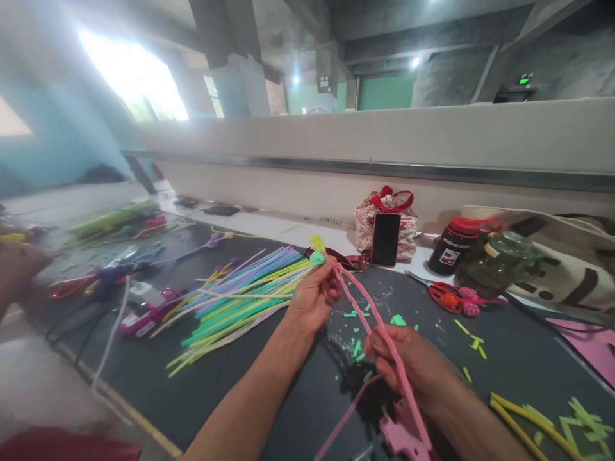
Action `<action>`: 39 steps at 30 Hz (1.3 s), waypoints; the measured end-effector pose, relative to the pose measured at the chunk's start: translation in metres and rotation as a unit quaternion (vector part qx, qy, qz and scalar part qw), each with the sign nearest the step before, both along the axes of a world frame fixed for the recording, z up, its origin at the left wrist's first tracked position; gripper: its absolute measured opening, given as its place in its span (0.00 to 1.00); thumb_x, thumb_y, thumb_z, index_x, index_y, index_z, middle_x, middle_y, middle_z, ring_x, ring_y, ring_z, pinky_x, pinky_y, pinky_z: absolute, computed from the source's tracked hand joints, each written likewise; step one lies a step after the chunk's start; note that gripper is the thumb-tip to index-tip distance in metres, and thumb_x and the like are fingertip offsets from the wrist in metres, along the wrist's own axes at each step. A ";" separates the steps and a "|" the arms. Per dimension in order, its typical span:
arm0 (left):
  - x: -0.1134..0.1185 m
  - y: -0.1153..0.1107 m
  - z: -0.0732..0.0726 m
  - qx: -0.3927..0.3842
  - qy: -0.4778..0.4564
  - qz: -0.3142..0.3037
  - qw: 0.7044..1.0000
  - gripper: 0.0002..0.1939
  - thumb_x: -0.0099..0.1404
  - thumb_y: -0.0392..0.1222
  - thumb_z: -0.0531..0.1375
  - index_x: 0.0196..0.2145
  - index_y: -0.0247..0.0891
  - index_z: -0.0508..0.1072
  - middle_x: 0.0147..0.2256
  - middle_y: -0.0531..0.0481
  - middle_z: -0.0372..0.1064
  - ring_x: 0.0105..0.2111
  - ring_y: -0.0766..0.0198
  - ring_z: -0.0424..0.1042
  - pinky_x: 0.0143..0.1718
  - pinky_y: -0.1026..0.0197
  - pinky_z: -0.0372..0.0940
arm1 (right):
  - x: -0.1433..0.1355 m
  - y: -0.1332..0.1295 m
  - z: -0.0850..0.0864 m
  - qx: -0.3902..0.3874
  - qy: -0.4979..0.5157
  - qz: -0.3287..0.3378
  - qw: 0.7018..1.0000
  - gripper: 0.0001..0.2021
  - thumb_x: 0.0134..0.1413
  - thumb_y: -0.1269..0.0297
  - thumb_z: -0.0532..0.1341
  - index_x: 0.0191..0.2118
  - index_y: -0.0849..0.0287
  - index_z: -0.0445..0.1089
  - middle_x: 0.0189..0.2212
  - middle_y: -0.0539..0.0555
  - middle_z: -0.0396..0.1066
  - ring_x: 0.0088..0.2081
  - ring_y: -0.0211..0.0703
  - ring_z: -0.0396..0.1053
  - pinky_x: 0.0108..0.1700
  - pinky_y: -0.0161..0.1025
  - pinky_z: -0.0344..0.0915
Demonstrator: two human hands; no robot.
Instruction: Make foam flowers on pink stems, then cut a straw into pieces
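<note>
Pinched in my left hand (314, 298) is the upper end of a pink pipe cleaner (368, 298), whose two strands run down toward the right. A small green fuzzy piece (317, 258) and a yellow one (317, 242) show just above those fingertips; whether they are joined to the pink strands I cannot tell. My right hand (413, 358) has its thumb and fingers closed on the pink strands lower down. Behind its knuckles a green fuzzy ball (398, 320) is partly hidden. Below that hand lies a pink tool (406, 435), cut off by the bottom edge.
A spread of coloured pipe cleaners (250, 298) lies left of my hands. Red-handled scissors (442, 296), a black bottle (454, 246), a glass jar (497, 259) and a propped phone (385, 239) stand or lie toward the back right. Green clippings (356, 347) dot the dark mat. Another person's hand (24, 262) is at far left.
</note>
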State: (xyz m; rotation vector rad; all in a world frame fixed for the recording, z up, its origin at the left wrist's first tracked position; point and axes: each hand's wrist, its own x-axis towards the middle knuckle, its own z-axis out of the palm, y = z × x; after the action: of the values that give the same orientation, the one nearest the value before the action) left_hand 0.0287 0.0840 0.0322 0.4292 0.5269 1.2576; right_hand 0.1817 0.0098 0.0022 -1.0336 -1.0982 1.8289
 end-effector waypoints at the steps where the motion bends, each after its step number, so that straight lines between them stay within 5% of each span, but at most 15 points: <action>1: -0.004 0.003 0.001 0.002 0.004 0.016 1.000 0.08 0.47 0.34 0.63 0.27 0.35 0.69 0.22 0.57 0.66 0.19 0.77 0.63 0.14 0.75 0.52 | 0.003 0.001 -0.002 0.006 -0.028 0.012 0.999 0.12 0.46 0.58 0.59 0.23 0.62 0.67 0.08 0.43 0.57 0.08 0.26 0.47 0.11 0.27 0.39; 5: -0.007 0.006 0.002 0.042 0.088 0.047 0.994 0.08 0.48 0.37 0.62 0.28 0.34 0.69 0.25 0.54 0.69 0.20 0.74 0.65 0.16 0.73 0.55 | 0.028 0.010 0.006 0.070 -0.185 0.037 0.980 0.11 0.47 0.58 0.58 0.23 0.61 0.68 0.13 0.46 0.65 0.13 0.31 0.59 0.14 0.28 0.49; 9: 0.005 -0.007 0.003 0.089 0.198 0.000 0.976 0.11 0.49 0.43 0.62 0.26 0.33 0.67 0.24 0.51 0.69 0.17 0.75 0.62 0.14 0.73 0.52 | 0.045 0.014 0.031 0.209 -0.272 -0.123 0.931 0.12 0.47 0.60 0.59 0.39 0.56 0.68 0.35 0.52 0.71 0.35 0.42 0.68 0.31 0.34 0.62; 13: 0.022 -0.027 0.005 0.113 0.270 -0.073 0.953 0.13 0.48 0.46 0.63 0.24 0.33 0.66 0.16 0.56 0.63 0.13 0.76 0.58 0.14 0.72 0.50 | 0.034 0.009 0.040 0.174 -0.217 -0.172 0.945 0.13 0.44 0.59 0.60 0.37 0.58 0.68 0.30 0.52 0.71 0.25 0.39 0.66 0.22 0.33 0.58; 19: 0.037 -0.043 0.005 0.129 0.322 -0.106 0.932 0.12 0.46 0.42 0.64 0.25 0.33 0.67 0.16 0.57 0.61 0.14 0.76 0.57 0.15 0.71 0.51 | 0.016 0.008 0.025 0.119 -0.030 -0.183 0.975 0.12 0.38 0.60 0.65 0.32 0.59 0.70 0.17 0.44 0.62 0.17 0.29 0.53 0.17 0.29 0.47; 26: 0.035 -0.042 0.004 0.118 0.312 -0.142 0.932 0.09 0.45 0.38 0.64 0.25 0.33 0.69 0.18 0.57 0.62 0.15 0.77 0.55 0.16 0.72 0.49 | 0.015 0.009 0.023 0.090 0.003 -0.239 0.967 0.12 0.36 0.62 0.67 0.30 0.60 0.70 0.20 0.46 0.65 0.19 0.31 0.56 0.20 0.30 0.49; 34: 0.034 -0.036 -0.007 0.045 0.156 -0.322 0.933 0.08 0.47 0.38 0.62 0.20 0.31 0.67 0.16 0.56 0.58 0.12 0.80 0.49 0.13 0.72 0.41 | 0.019 0.013 0.020 0.022 0.055 -0.197 0.979 0.11 0.31 0.62 0.68 0.24 0.61 0.70 0.15 0.45 0.63 0.16 0.29 0.56 0.21 0.30 0.54; 39: 0.037 -0.036 -0.012 0.045 0.201 -0.240 0.949 0.08 0.49 0.39 0.62 0.23 0.32 0.67 0.18 0.54 0.62 0.13 0.79 0.55 0.13 0.74 0.46 | 0.020 0.013 0.020 0.038 0.006 -0.199 0.979 0.12 0.35 0.59 0.67 0.28 0.60 0.70 0.17 0.45 0.64 0.17 0.30 0.57 0.19 0.29 0.52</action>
State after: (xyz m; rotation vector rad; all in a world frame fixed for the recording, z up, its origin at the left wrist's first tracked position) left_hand 0.0660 0.0481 0.0207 0.8467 0.6599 0.7231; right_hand 0.2016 0.0224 0.0218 -1.1049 -0.8718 1.4590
